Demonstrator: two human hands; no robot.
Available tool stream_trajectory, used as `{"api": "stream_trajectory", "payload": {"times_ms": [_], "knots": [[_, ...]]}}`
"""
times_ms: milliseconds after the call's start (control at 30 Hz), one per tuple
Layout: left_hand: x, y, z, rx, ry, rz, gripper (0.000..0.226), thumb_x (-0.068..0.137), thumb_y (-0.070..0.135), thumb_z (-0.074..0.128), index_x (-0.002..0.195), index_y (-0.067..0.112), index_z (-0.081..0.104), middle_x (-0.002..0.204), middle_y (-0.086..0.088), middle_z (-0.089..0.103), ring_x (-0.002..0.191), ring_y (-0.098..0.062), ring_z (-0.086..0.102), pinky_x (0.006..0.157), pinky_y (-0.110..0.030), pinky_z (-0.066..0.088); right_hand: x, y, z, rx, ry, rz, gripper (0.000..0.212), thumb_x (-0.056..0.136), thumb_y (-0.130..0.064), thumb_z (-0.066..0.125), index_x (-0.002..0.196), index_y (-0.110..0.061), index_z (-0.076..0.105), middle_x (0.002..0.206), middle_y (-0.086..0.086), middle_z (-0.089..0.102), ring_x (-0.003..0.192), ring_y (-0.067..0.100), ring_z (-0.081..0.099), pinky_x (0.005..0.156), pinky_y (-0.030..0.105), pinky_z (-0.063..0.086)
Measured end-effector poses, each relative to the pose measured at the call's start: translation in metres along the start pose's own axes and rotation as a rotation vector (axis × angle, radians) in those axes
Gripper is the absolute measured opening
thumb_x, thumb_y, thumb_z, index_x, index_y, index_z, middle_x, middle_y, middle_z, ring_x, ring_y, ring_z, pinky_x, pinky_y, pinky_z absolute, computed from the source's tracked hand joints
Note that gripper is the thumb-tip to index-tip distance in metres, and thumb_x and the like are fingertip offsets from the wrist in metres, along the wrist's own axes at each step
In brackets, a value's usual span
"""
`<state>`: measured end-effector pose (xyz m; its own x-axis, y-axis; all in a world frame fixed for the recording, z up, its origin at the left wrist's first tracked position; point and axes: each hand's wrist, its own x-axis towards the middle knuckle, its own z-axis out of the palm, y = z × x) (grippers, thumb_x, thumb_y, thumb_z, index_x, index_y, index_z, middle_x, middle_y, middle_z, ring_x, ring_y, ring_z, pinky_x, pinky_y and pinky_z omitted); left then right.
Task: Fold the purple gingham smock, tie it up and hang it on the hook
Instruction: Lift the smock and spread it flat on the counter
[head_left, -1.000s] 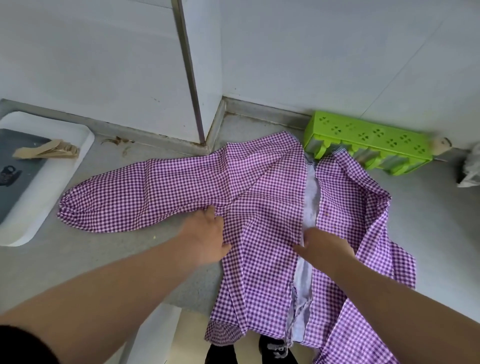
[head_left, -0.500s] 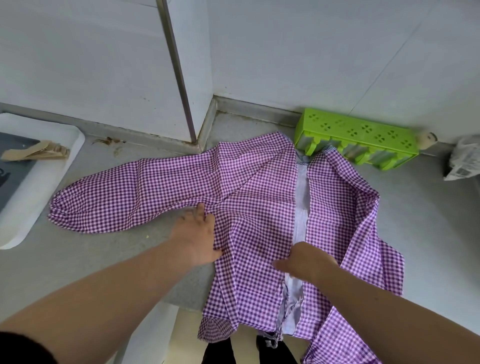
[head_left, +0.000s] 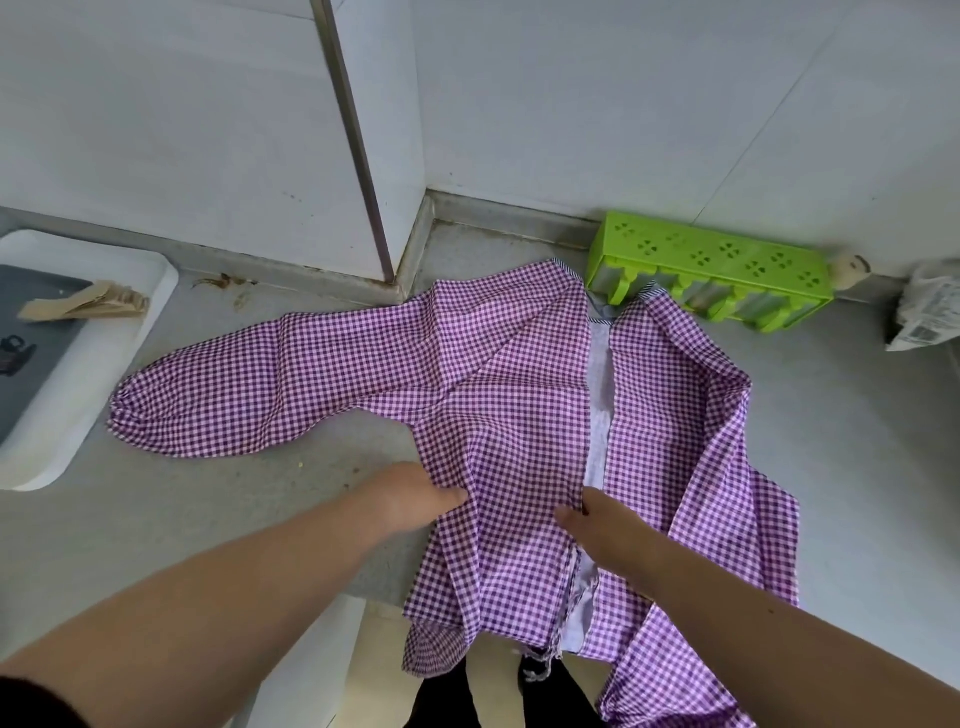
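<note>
Smock (head_left: 498, 384): spread flat on counter (head_left: 156, 519); left hand (head_left: 410, 499) grips side edge, right hand (head_left: 602, 530) pinches centre opening.

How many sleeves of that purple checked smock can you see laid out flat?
1. The flat sleeve of the purple gingham smock stretches left across the grey counter, towards the white tray. The other sleeve may be hidden in the bunched cloth on the right.
</note>
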<state>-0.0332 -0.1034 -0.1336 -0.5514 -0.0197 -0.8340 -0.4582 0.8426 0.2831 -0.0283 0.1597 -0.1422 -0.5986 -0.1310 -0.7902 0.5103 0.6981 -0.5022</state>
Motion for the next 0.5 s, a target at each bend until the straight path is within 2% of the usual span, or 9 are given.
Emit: {"api": "stream_trajectory", "payload": {"times_ms": [67,133,200,233,267,300,400,433,500], "knots": [[-0.006,0.006,0.004,-0.138,-0.008,0.005,0.067,0.099,0.056,0.061,0.154,0.02,0.049,0.155,-0.001,0.054,0.139,-0.026,0.054,0.114,-0.038,0.043,0.0,0.004,0.001,0.049,-0.048,-0.005,0.046,0.107,-0.044,0.047,0.146,-0.021,0.049,0.145,0.0,0.058,0.13,0.023,0.054,0.114,0.044,0.04],[-0.01,0.011,0.01,-0.198,0.003,0.023,0.048,0.102,0.043,0.063,0.145,0.022,0.058,0.149,0.0,0.059,0.13,-0.022,0.059,0.104,-0.031,0.046,-0.002,0.005,0.002,0.021,-0.083,-0.012,0.049,0.108,-0.046,0.044,0.149,-0.021,0.045,0.151,-0.001,0.053,0.137,0.024,0.049,0.115,0.042,0.037],[-0.01,0.01,0.017,-0.261,0.02,0.042,0.012,0.104,0.034,0.06,0.112,0.03,0.067,0.132,0.002,0.068,0.106,-0.013,0.064,0.086,-0.023,0.047,-0.002,0.006,0.003,-0.038,-0.08,-0.028,0.049,0.108,-0.046,0.042,0.15,-0.02,0.044,0.148,-0.001,0.054,0.133,0.023,0.051,0.11,0.038,0.038],[-0.009,0.007,0.019,-0.306,0.019,0.041,0.007,0.104,0.033,0.059,0.1,0.033,0.065,0.122,0.004,0.07,0.099,-0.011,0.064,0.083,-0.023,0.049,-0.002,0.005,0.003,-0.058,-0.077,-0.034,0.048,0.109,-0.045,0.041,0.149,-0.019,0.045,0.144,0.0,0.056,0.128,0.021,0.053,0.106,0.037,0.04],[-0.008,0.003,0.019,-0.356,0.036,0.022,0.009,0.104,0.032,0.058,0.096,0.033,0.062,0.115,0.005,0.07,0.097,-0.013,0.065,0.084,-0.027,0.052,-0.003,0.004,0.002,-0.067,-0.076,-0.034,0.046,0.109,-0.044,0.041,0.147,-0.019,0.046,0.139,0.001,0.058,0.121,0.02,0.054,0.102,0.035,0.041],[-0.008,-0.002,0.019,-0.413,0.035,-0.011,0.005,0.104,0.032,0.058,0.102,0.031,0.062,0.111,0.005,0.069,0.098,-0.015,0.066,0.086,-0.03,0.055,-0.003,0.004,0.0,-0.078,-0.074,-0.033,0.045,0.109,-0.044,0.04,0.146,-0.019,0.046,0.137,0.002,0.059,0.115,0.018,0.054,0.098,0.034,0.041],[-0.005,-0.017,0.017,-0.591,0.073,-0.111,0.035,0.107,0.03,0.051,0.138,0.014,0.056,0.113,0.002,0.066,0.097,-0.018,0.066,0.08,-0.033,0.057,-0.003,0.006,-0.005,-0.081,-0.068,-0.03,0.045,0.109,-0.045,0.041,0.144,-0.018,0.047,0.139,0.001,0.059,0.121,0.02,0.056,0.107,0.039,0.042],[-0.003,-0.023,0.016,-0.675,0.07,-0.149,0.041,0.109,0.031,0.048,0.144,0.012,0.052,0.115,0.0,0.066,0.098,-0.019,0.065,0.083,-0.035,0.058,-0.003,0.008,-0.006,-0.079,-0.066,-0.033,0.046,0.107,-0.047,0.042,0.145,-0.019,0.048,0.141,0.0,0.059,0.126,0.022,0.056,0.112,0.043,0.041],[-0.008,-0.029,0.016,-0.838,0.001,-0.206,0.044,0.111,0.036,0.043,0.148,0.013,0.051,0.124,-0.003,0.067,0.108,-0.026,0.065,0.101,-0.044,0.055,-0.001,0.013,-0.007,-0.084,-0.076,-0.038,0.049,0.105,-0.051,0.043,0.144,-0.023,0.048,0.145,-0.002,0.058,0.13,0.023,0.055,0.117,0.049,0.039]]}}
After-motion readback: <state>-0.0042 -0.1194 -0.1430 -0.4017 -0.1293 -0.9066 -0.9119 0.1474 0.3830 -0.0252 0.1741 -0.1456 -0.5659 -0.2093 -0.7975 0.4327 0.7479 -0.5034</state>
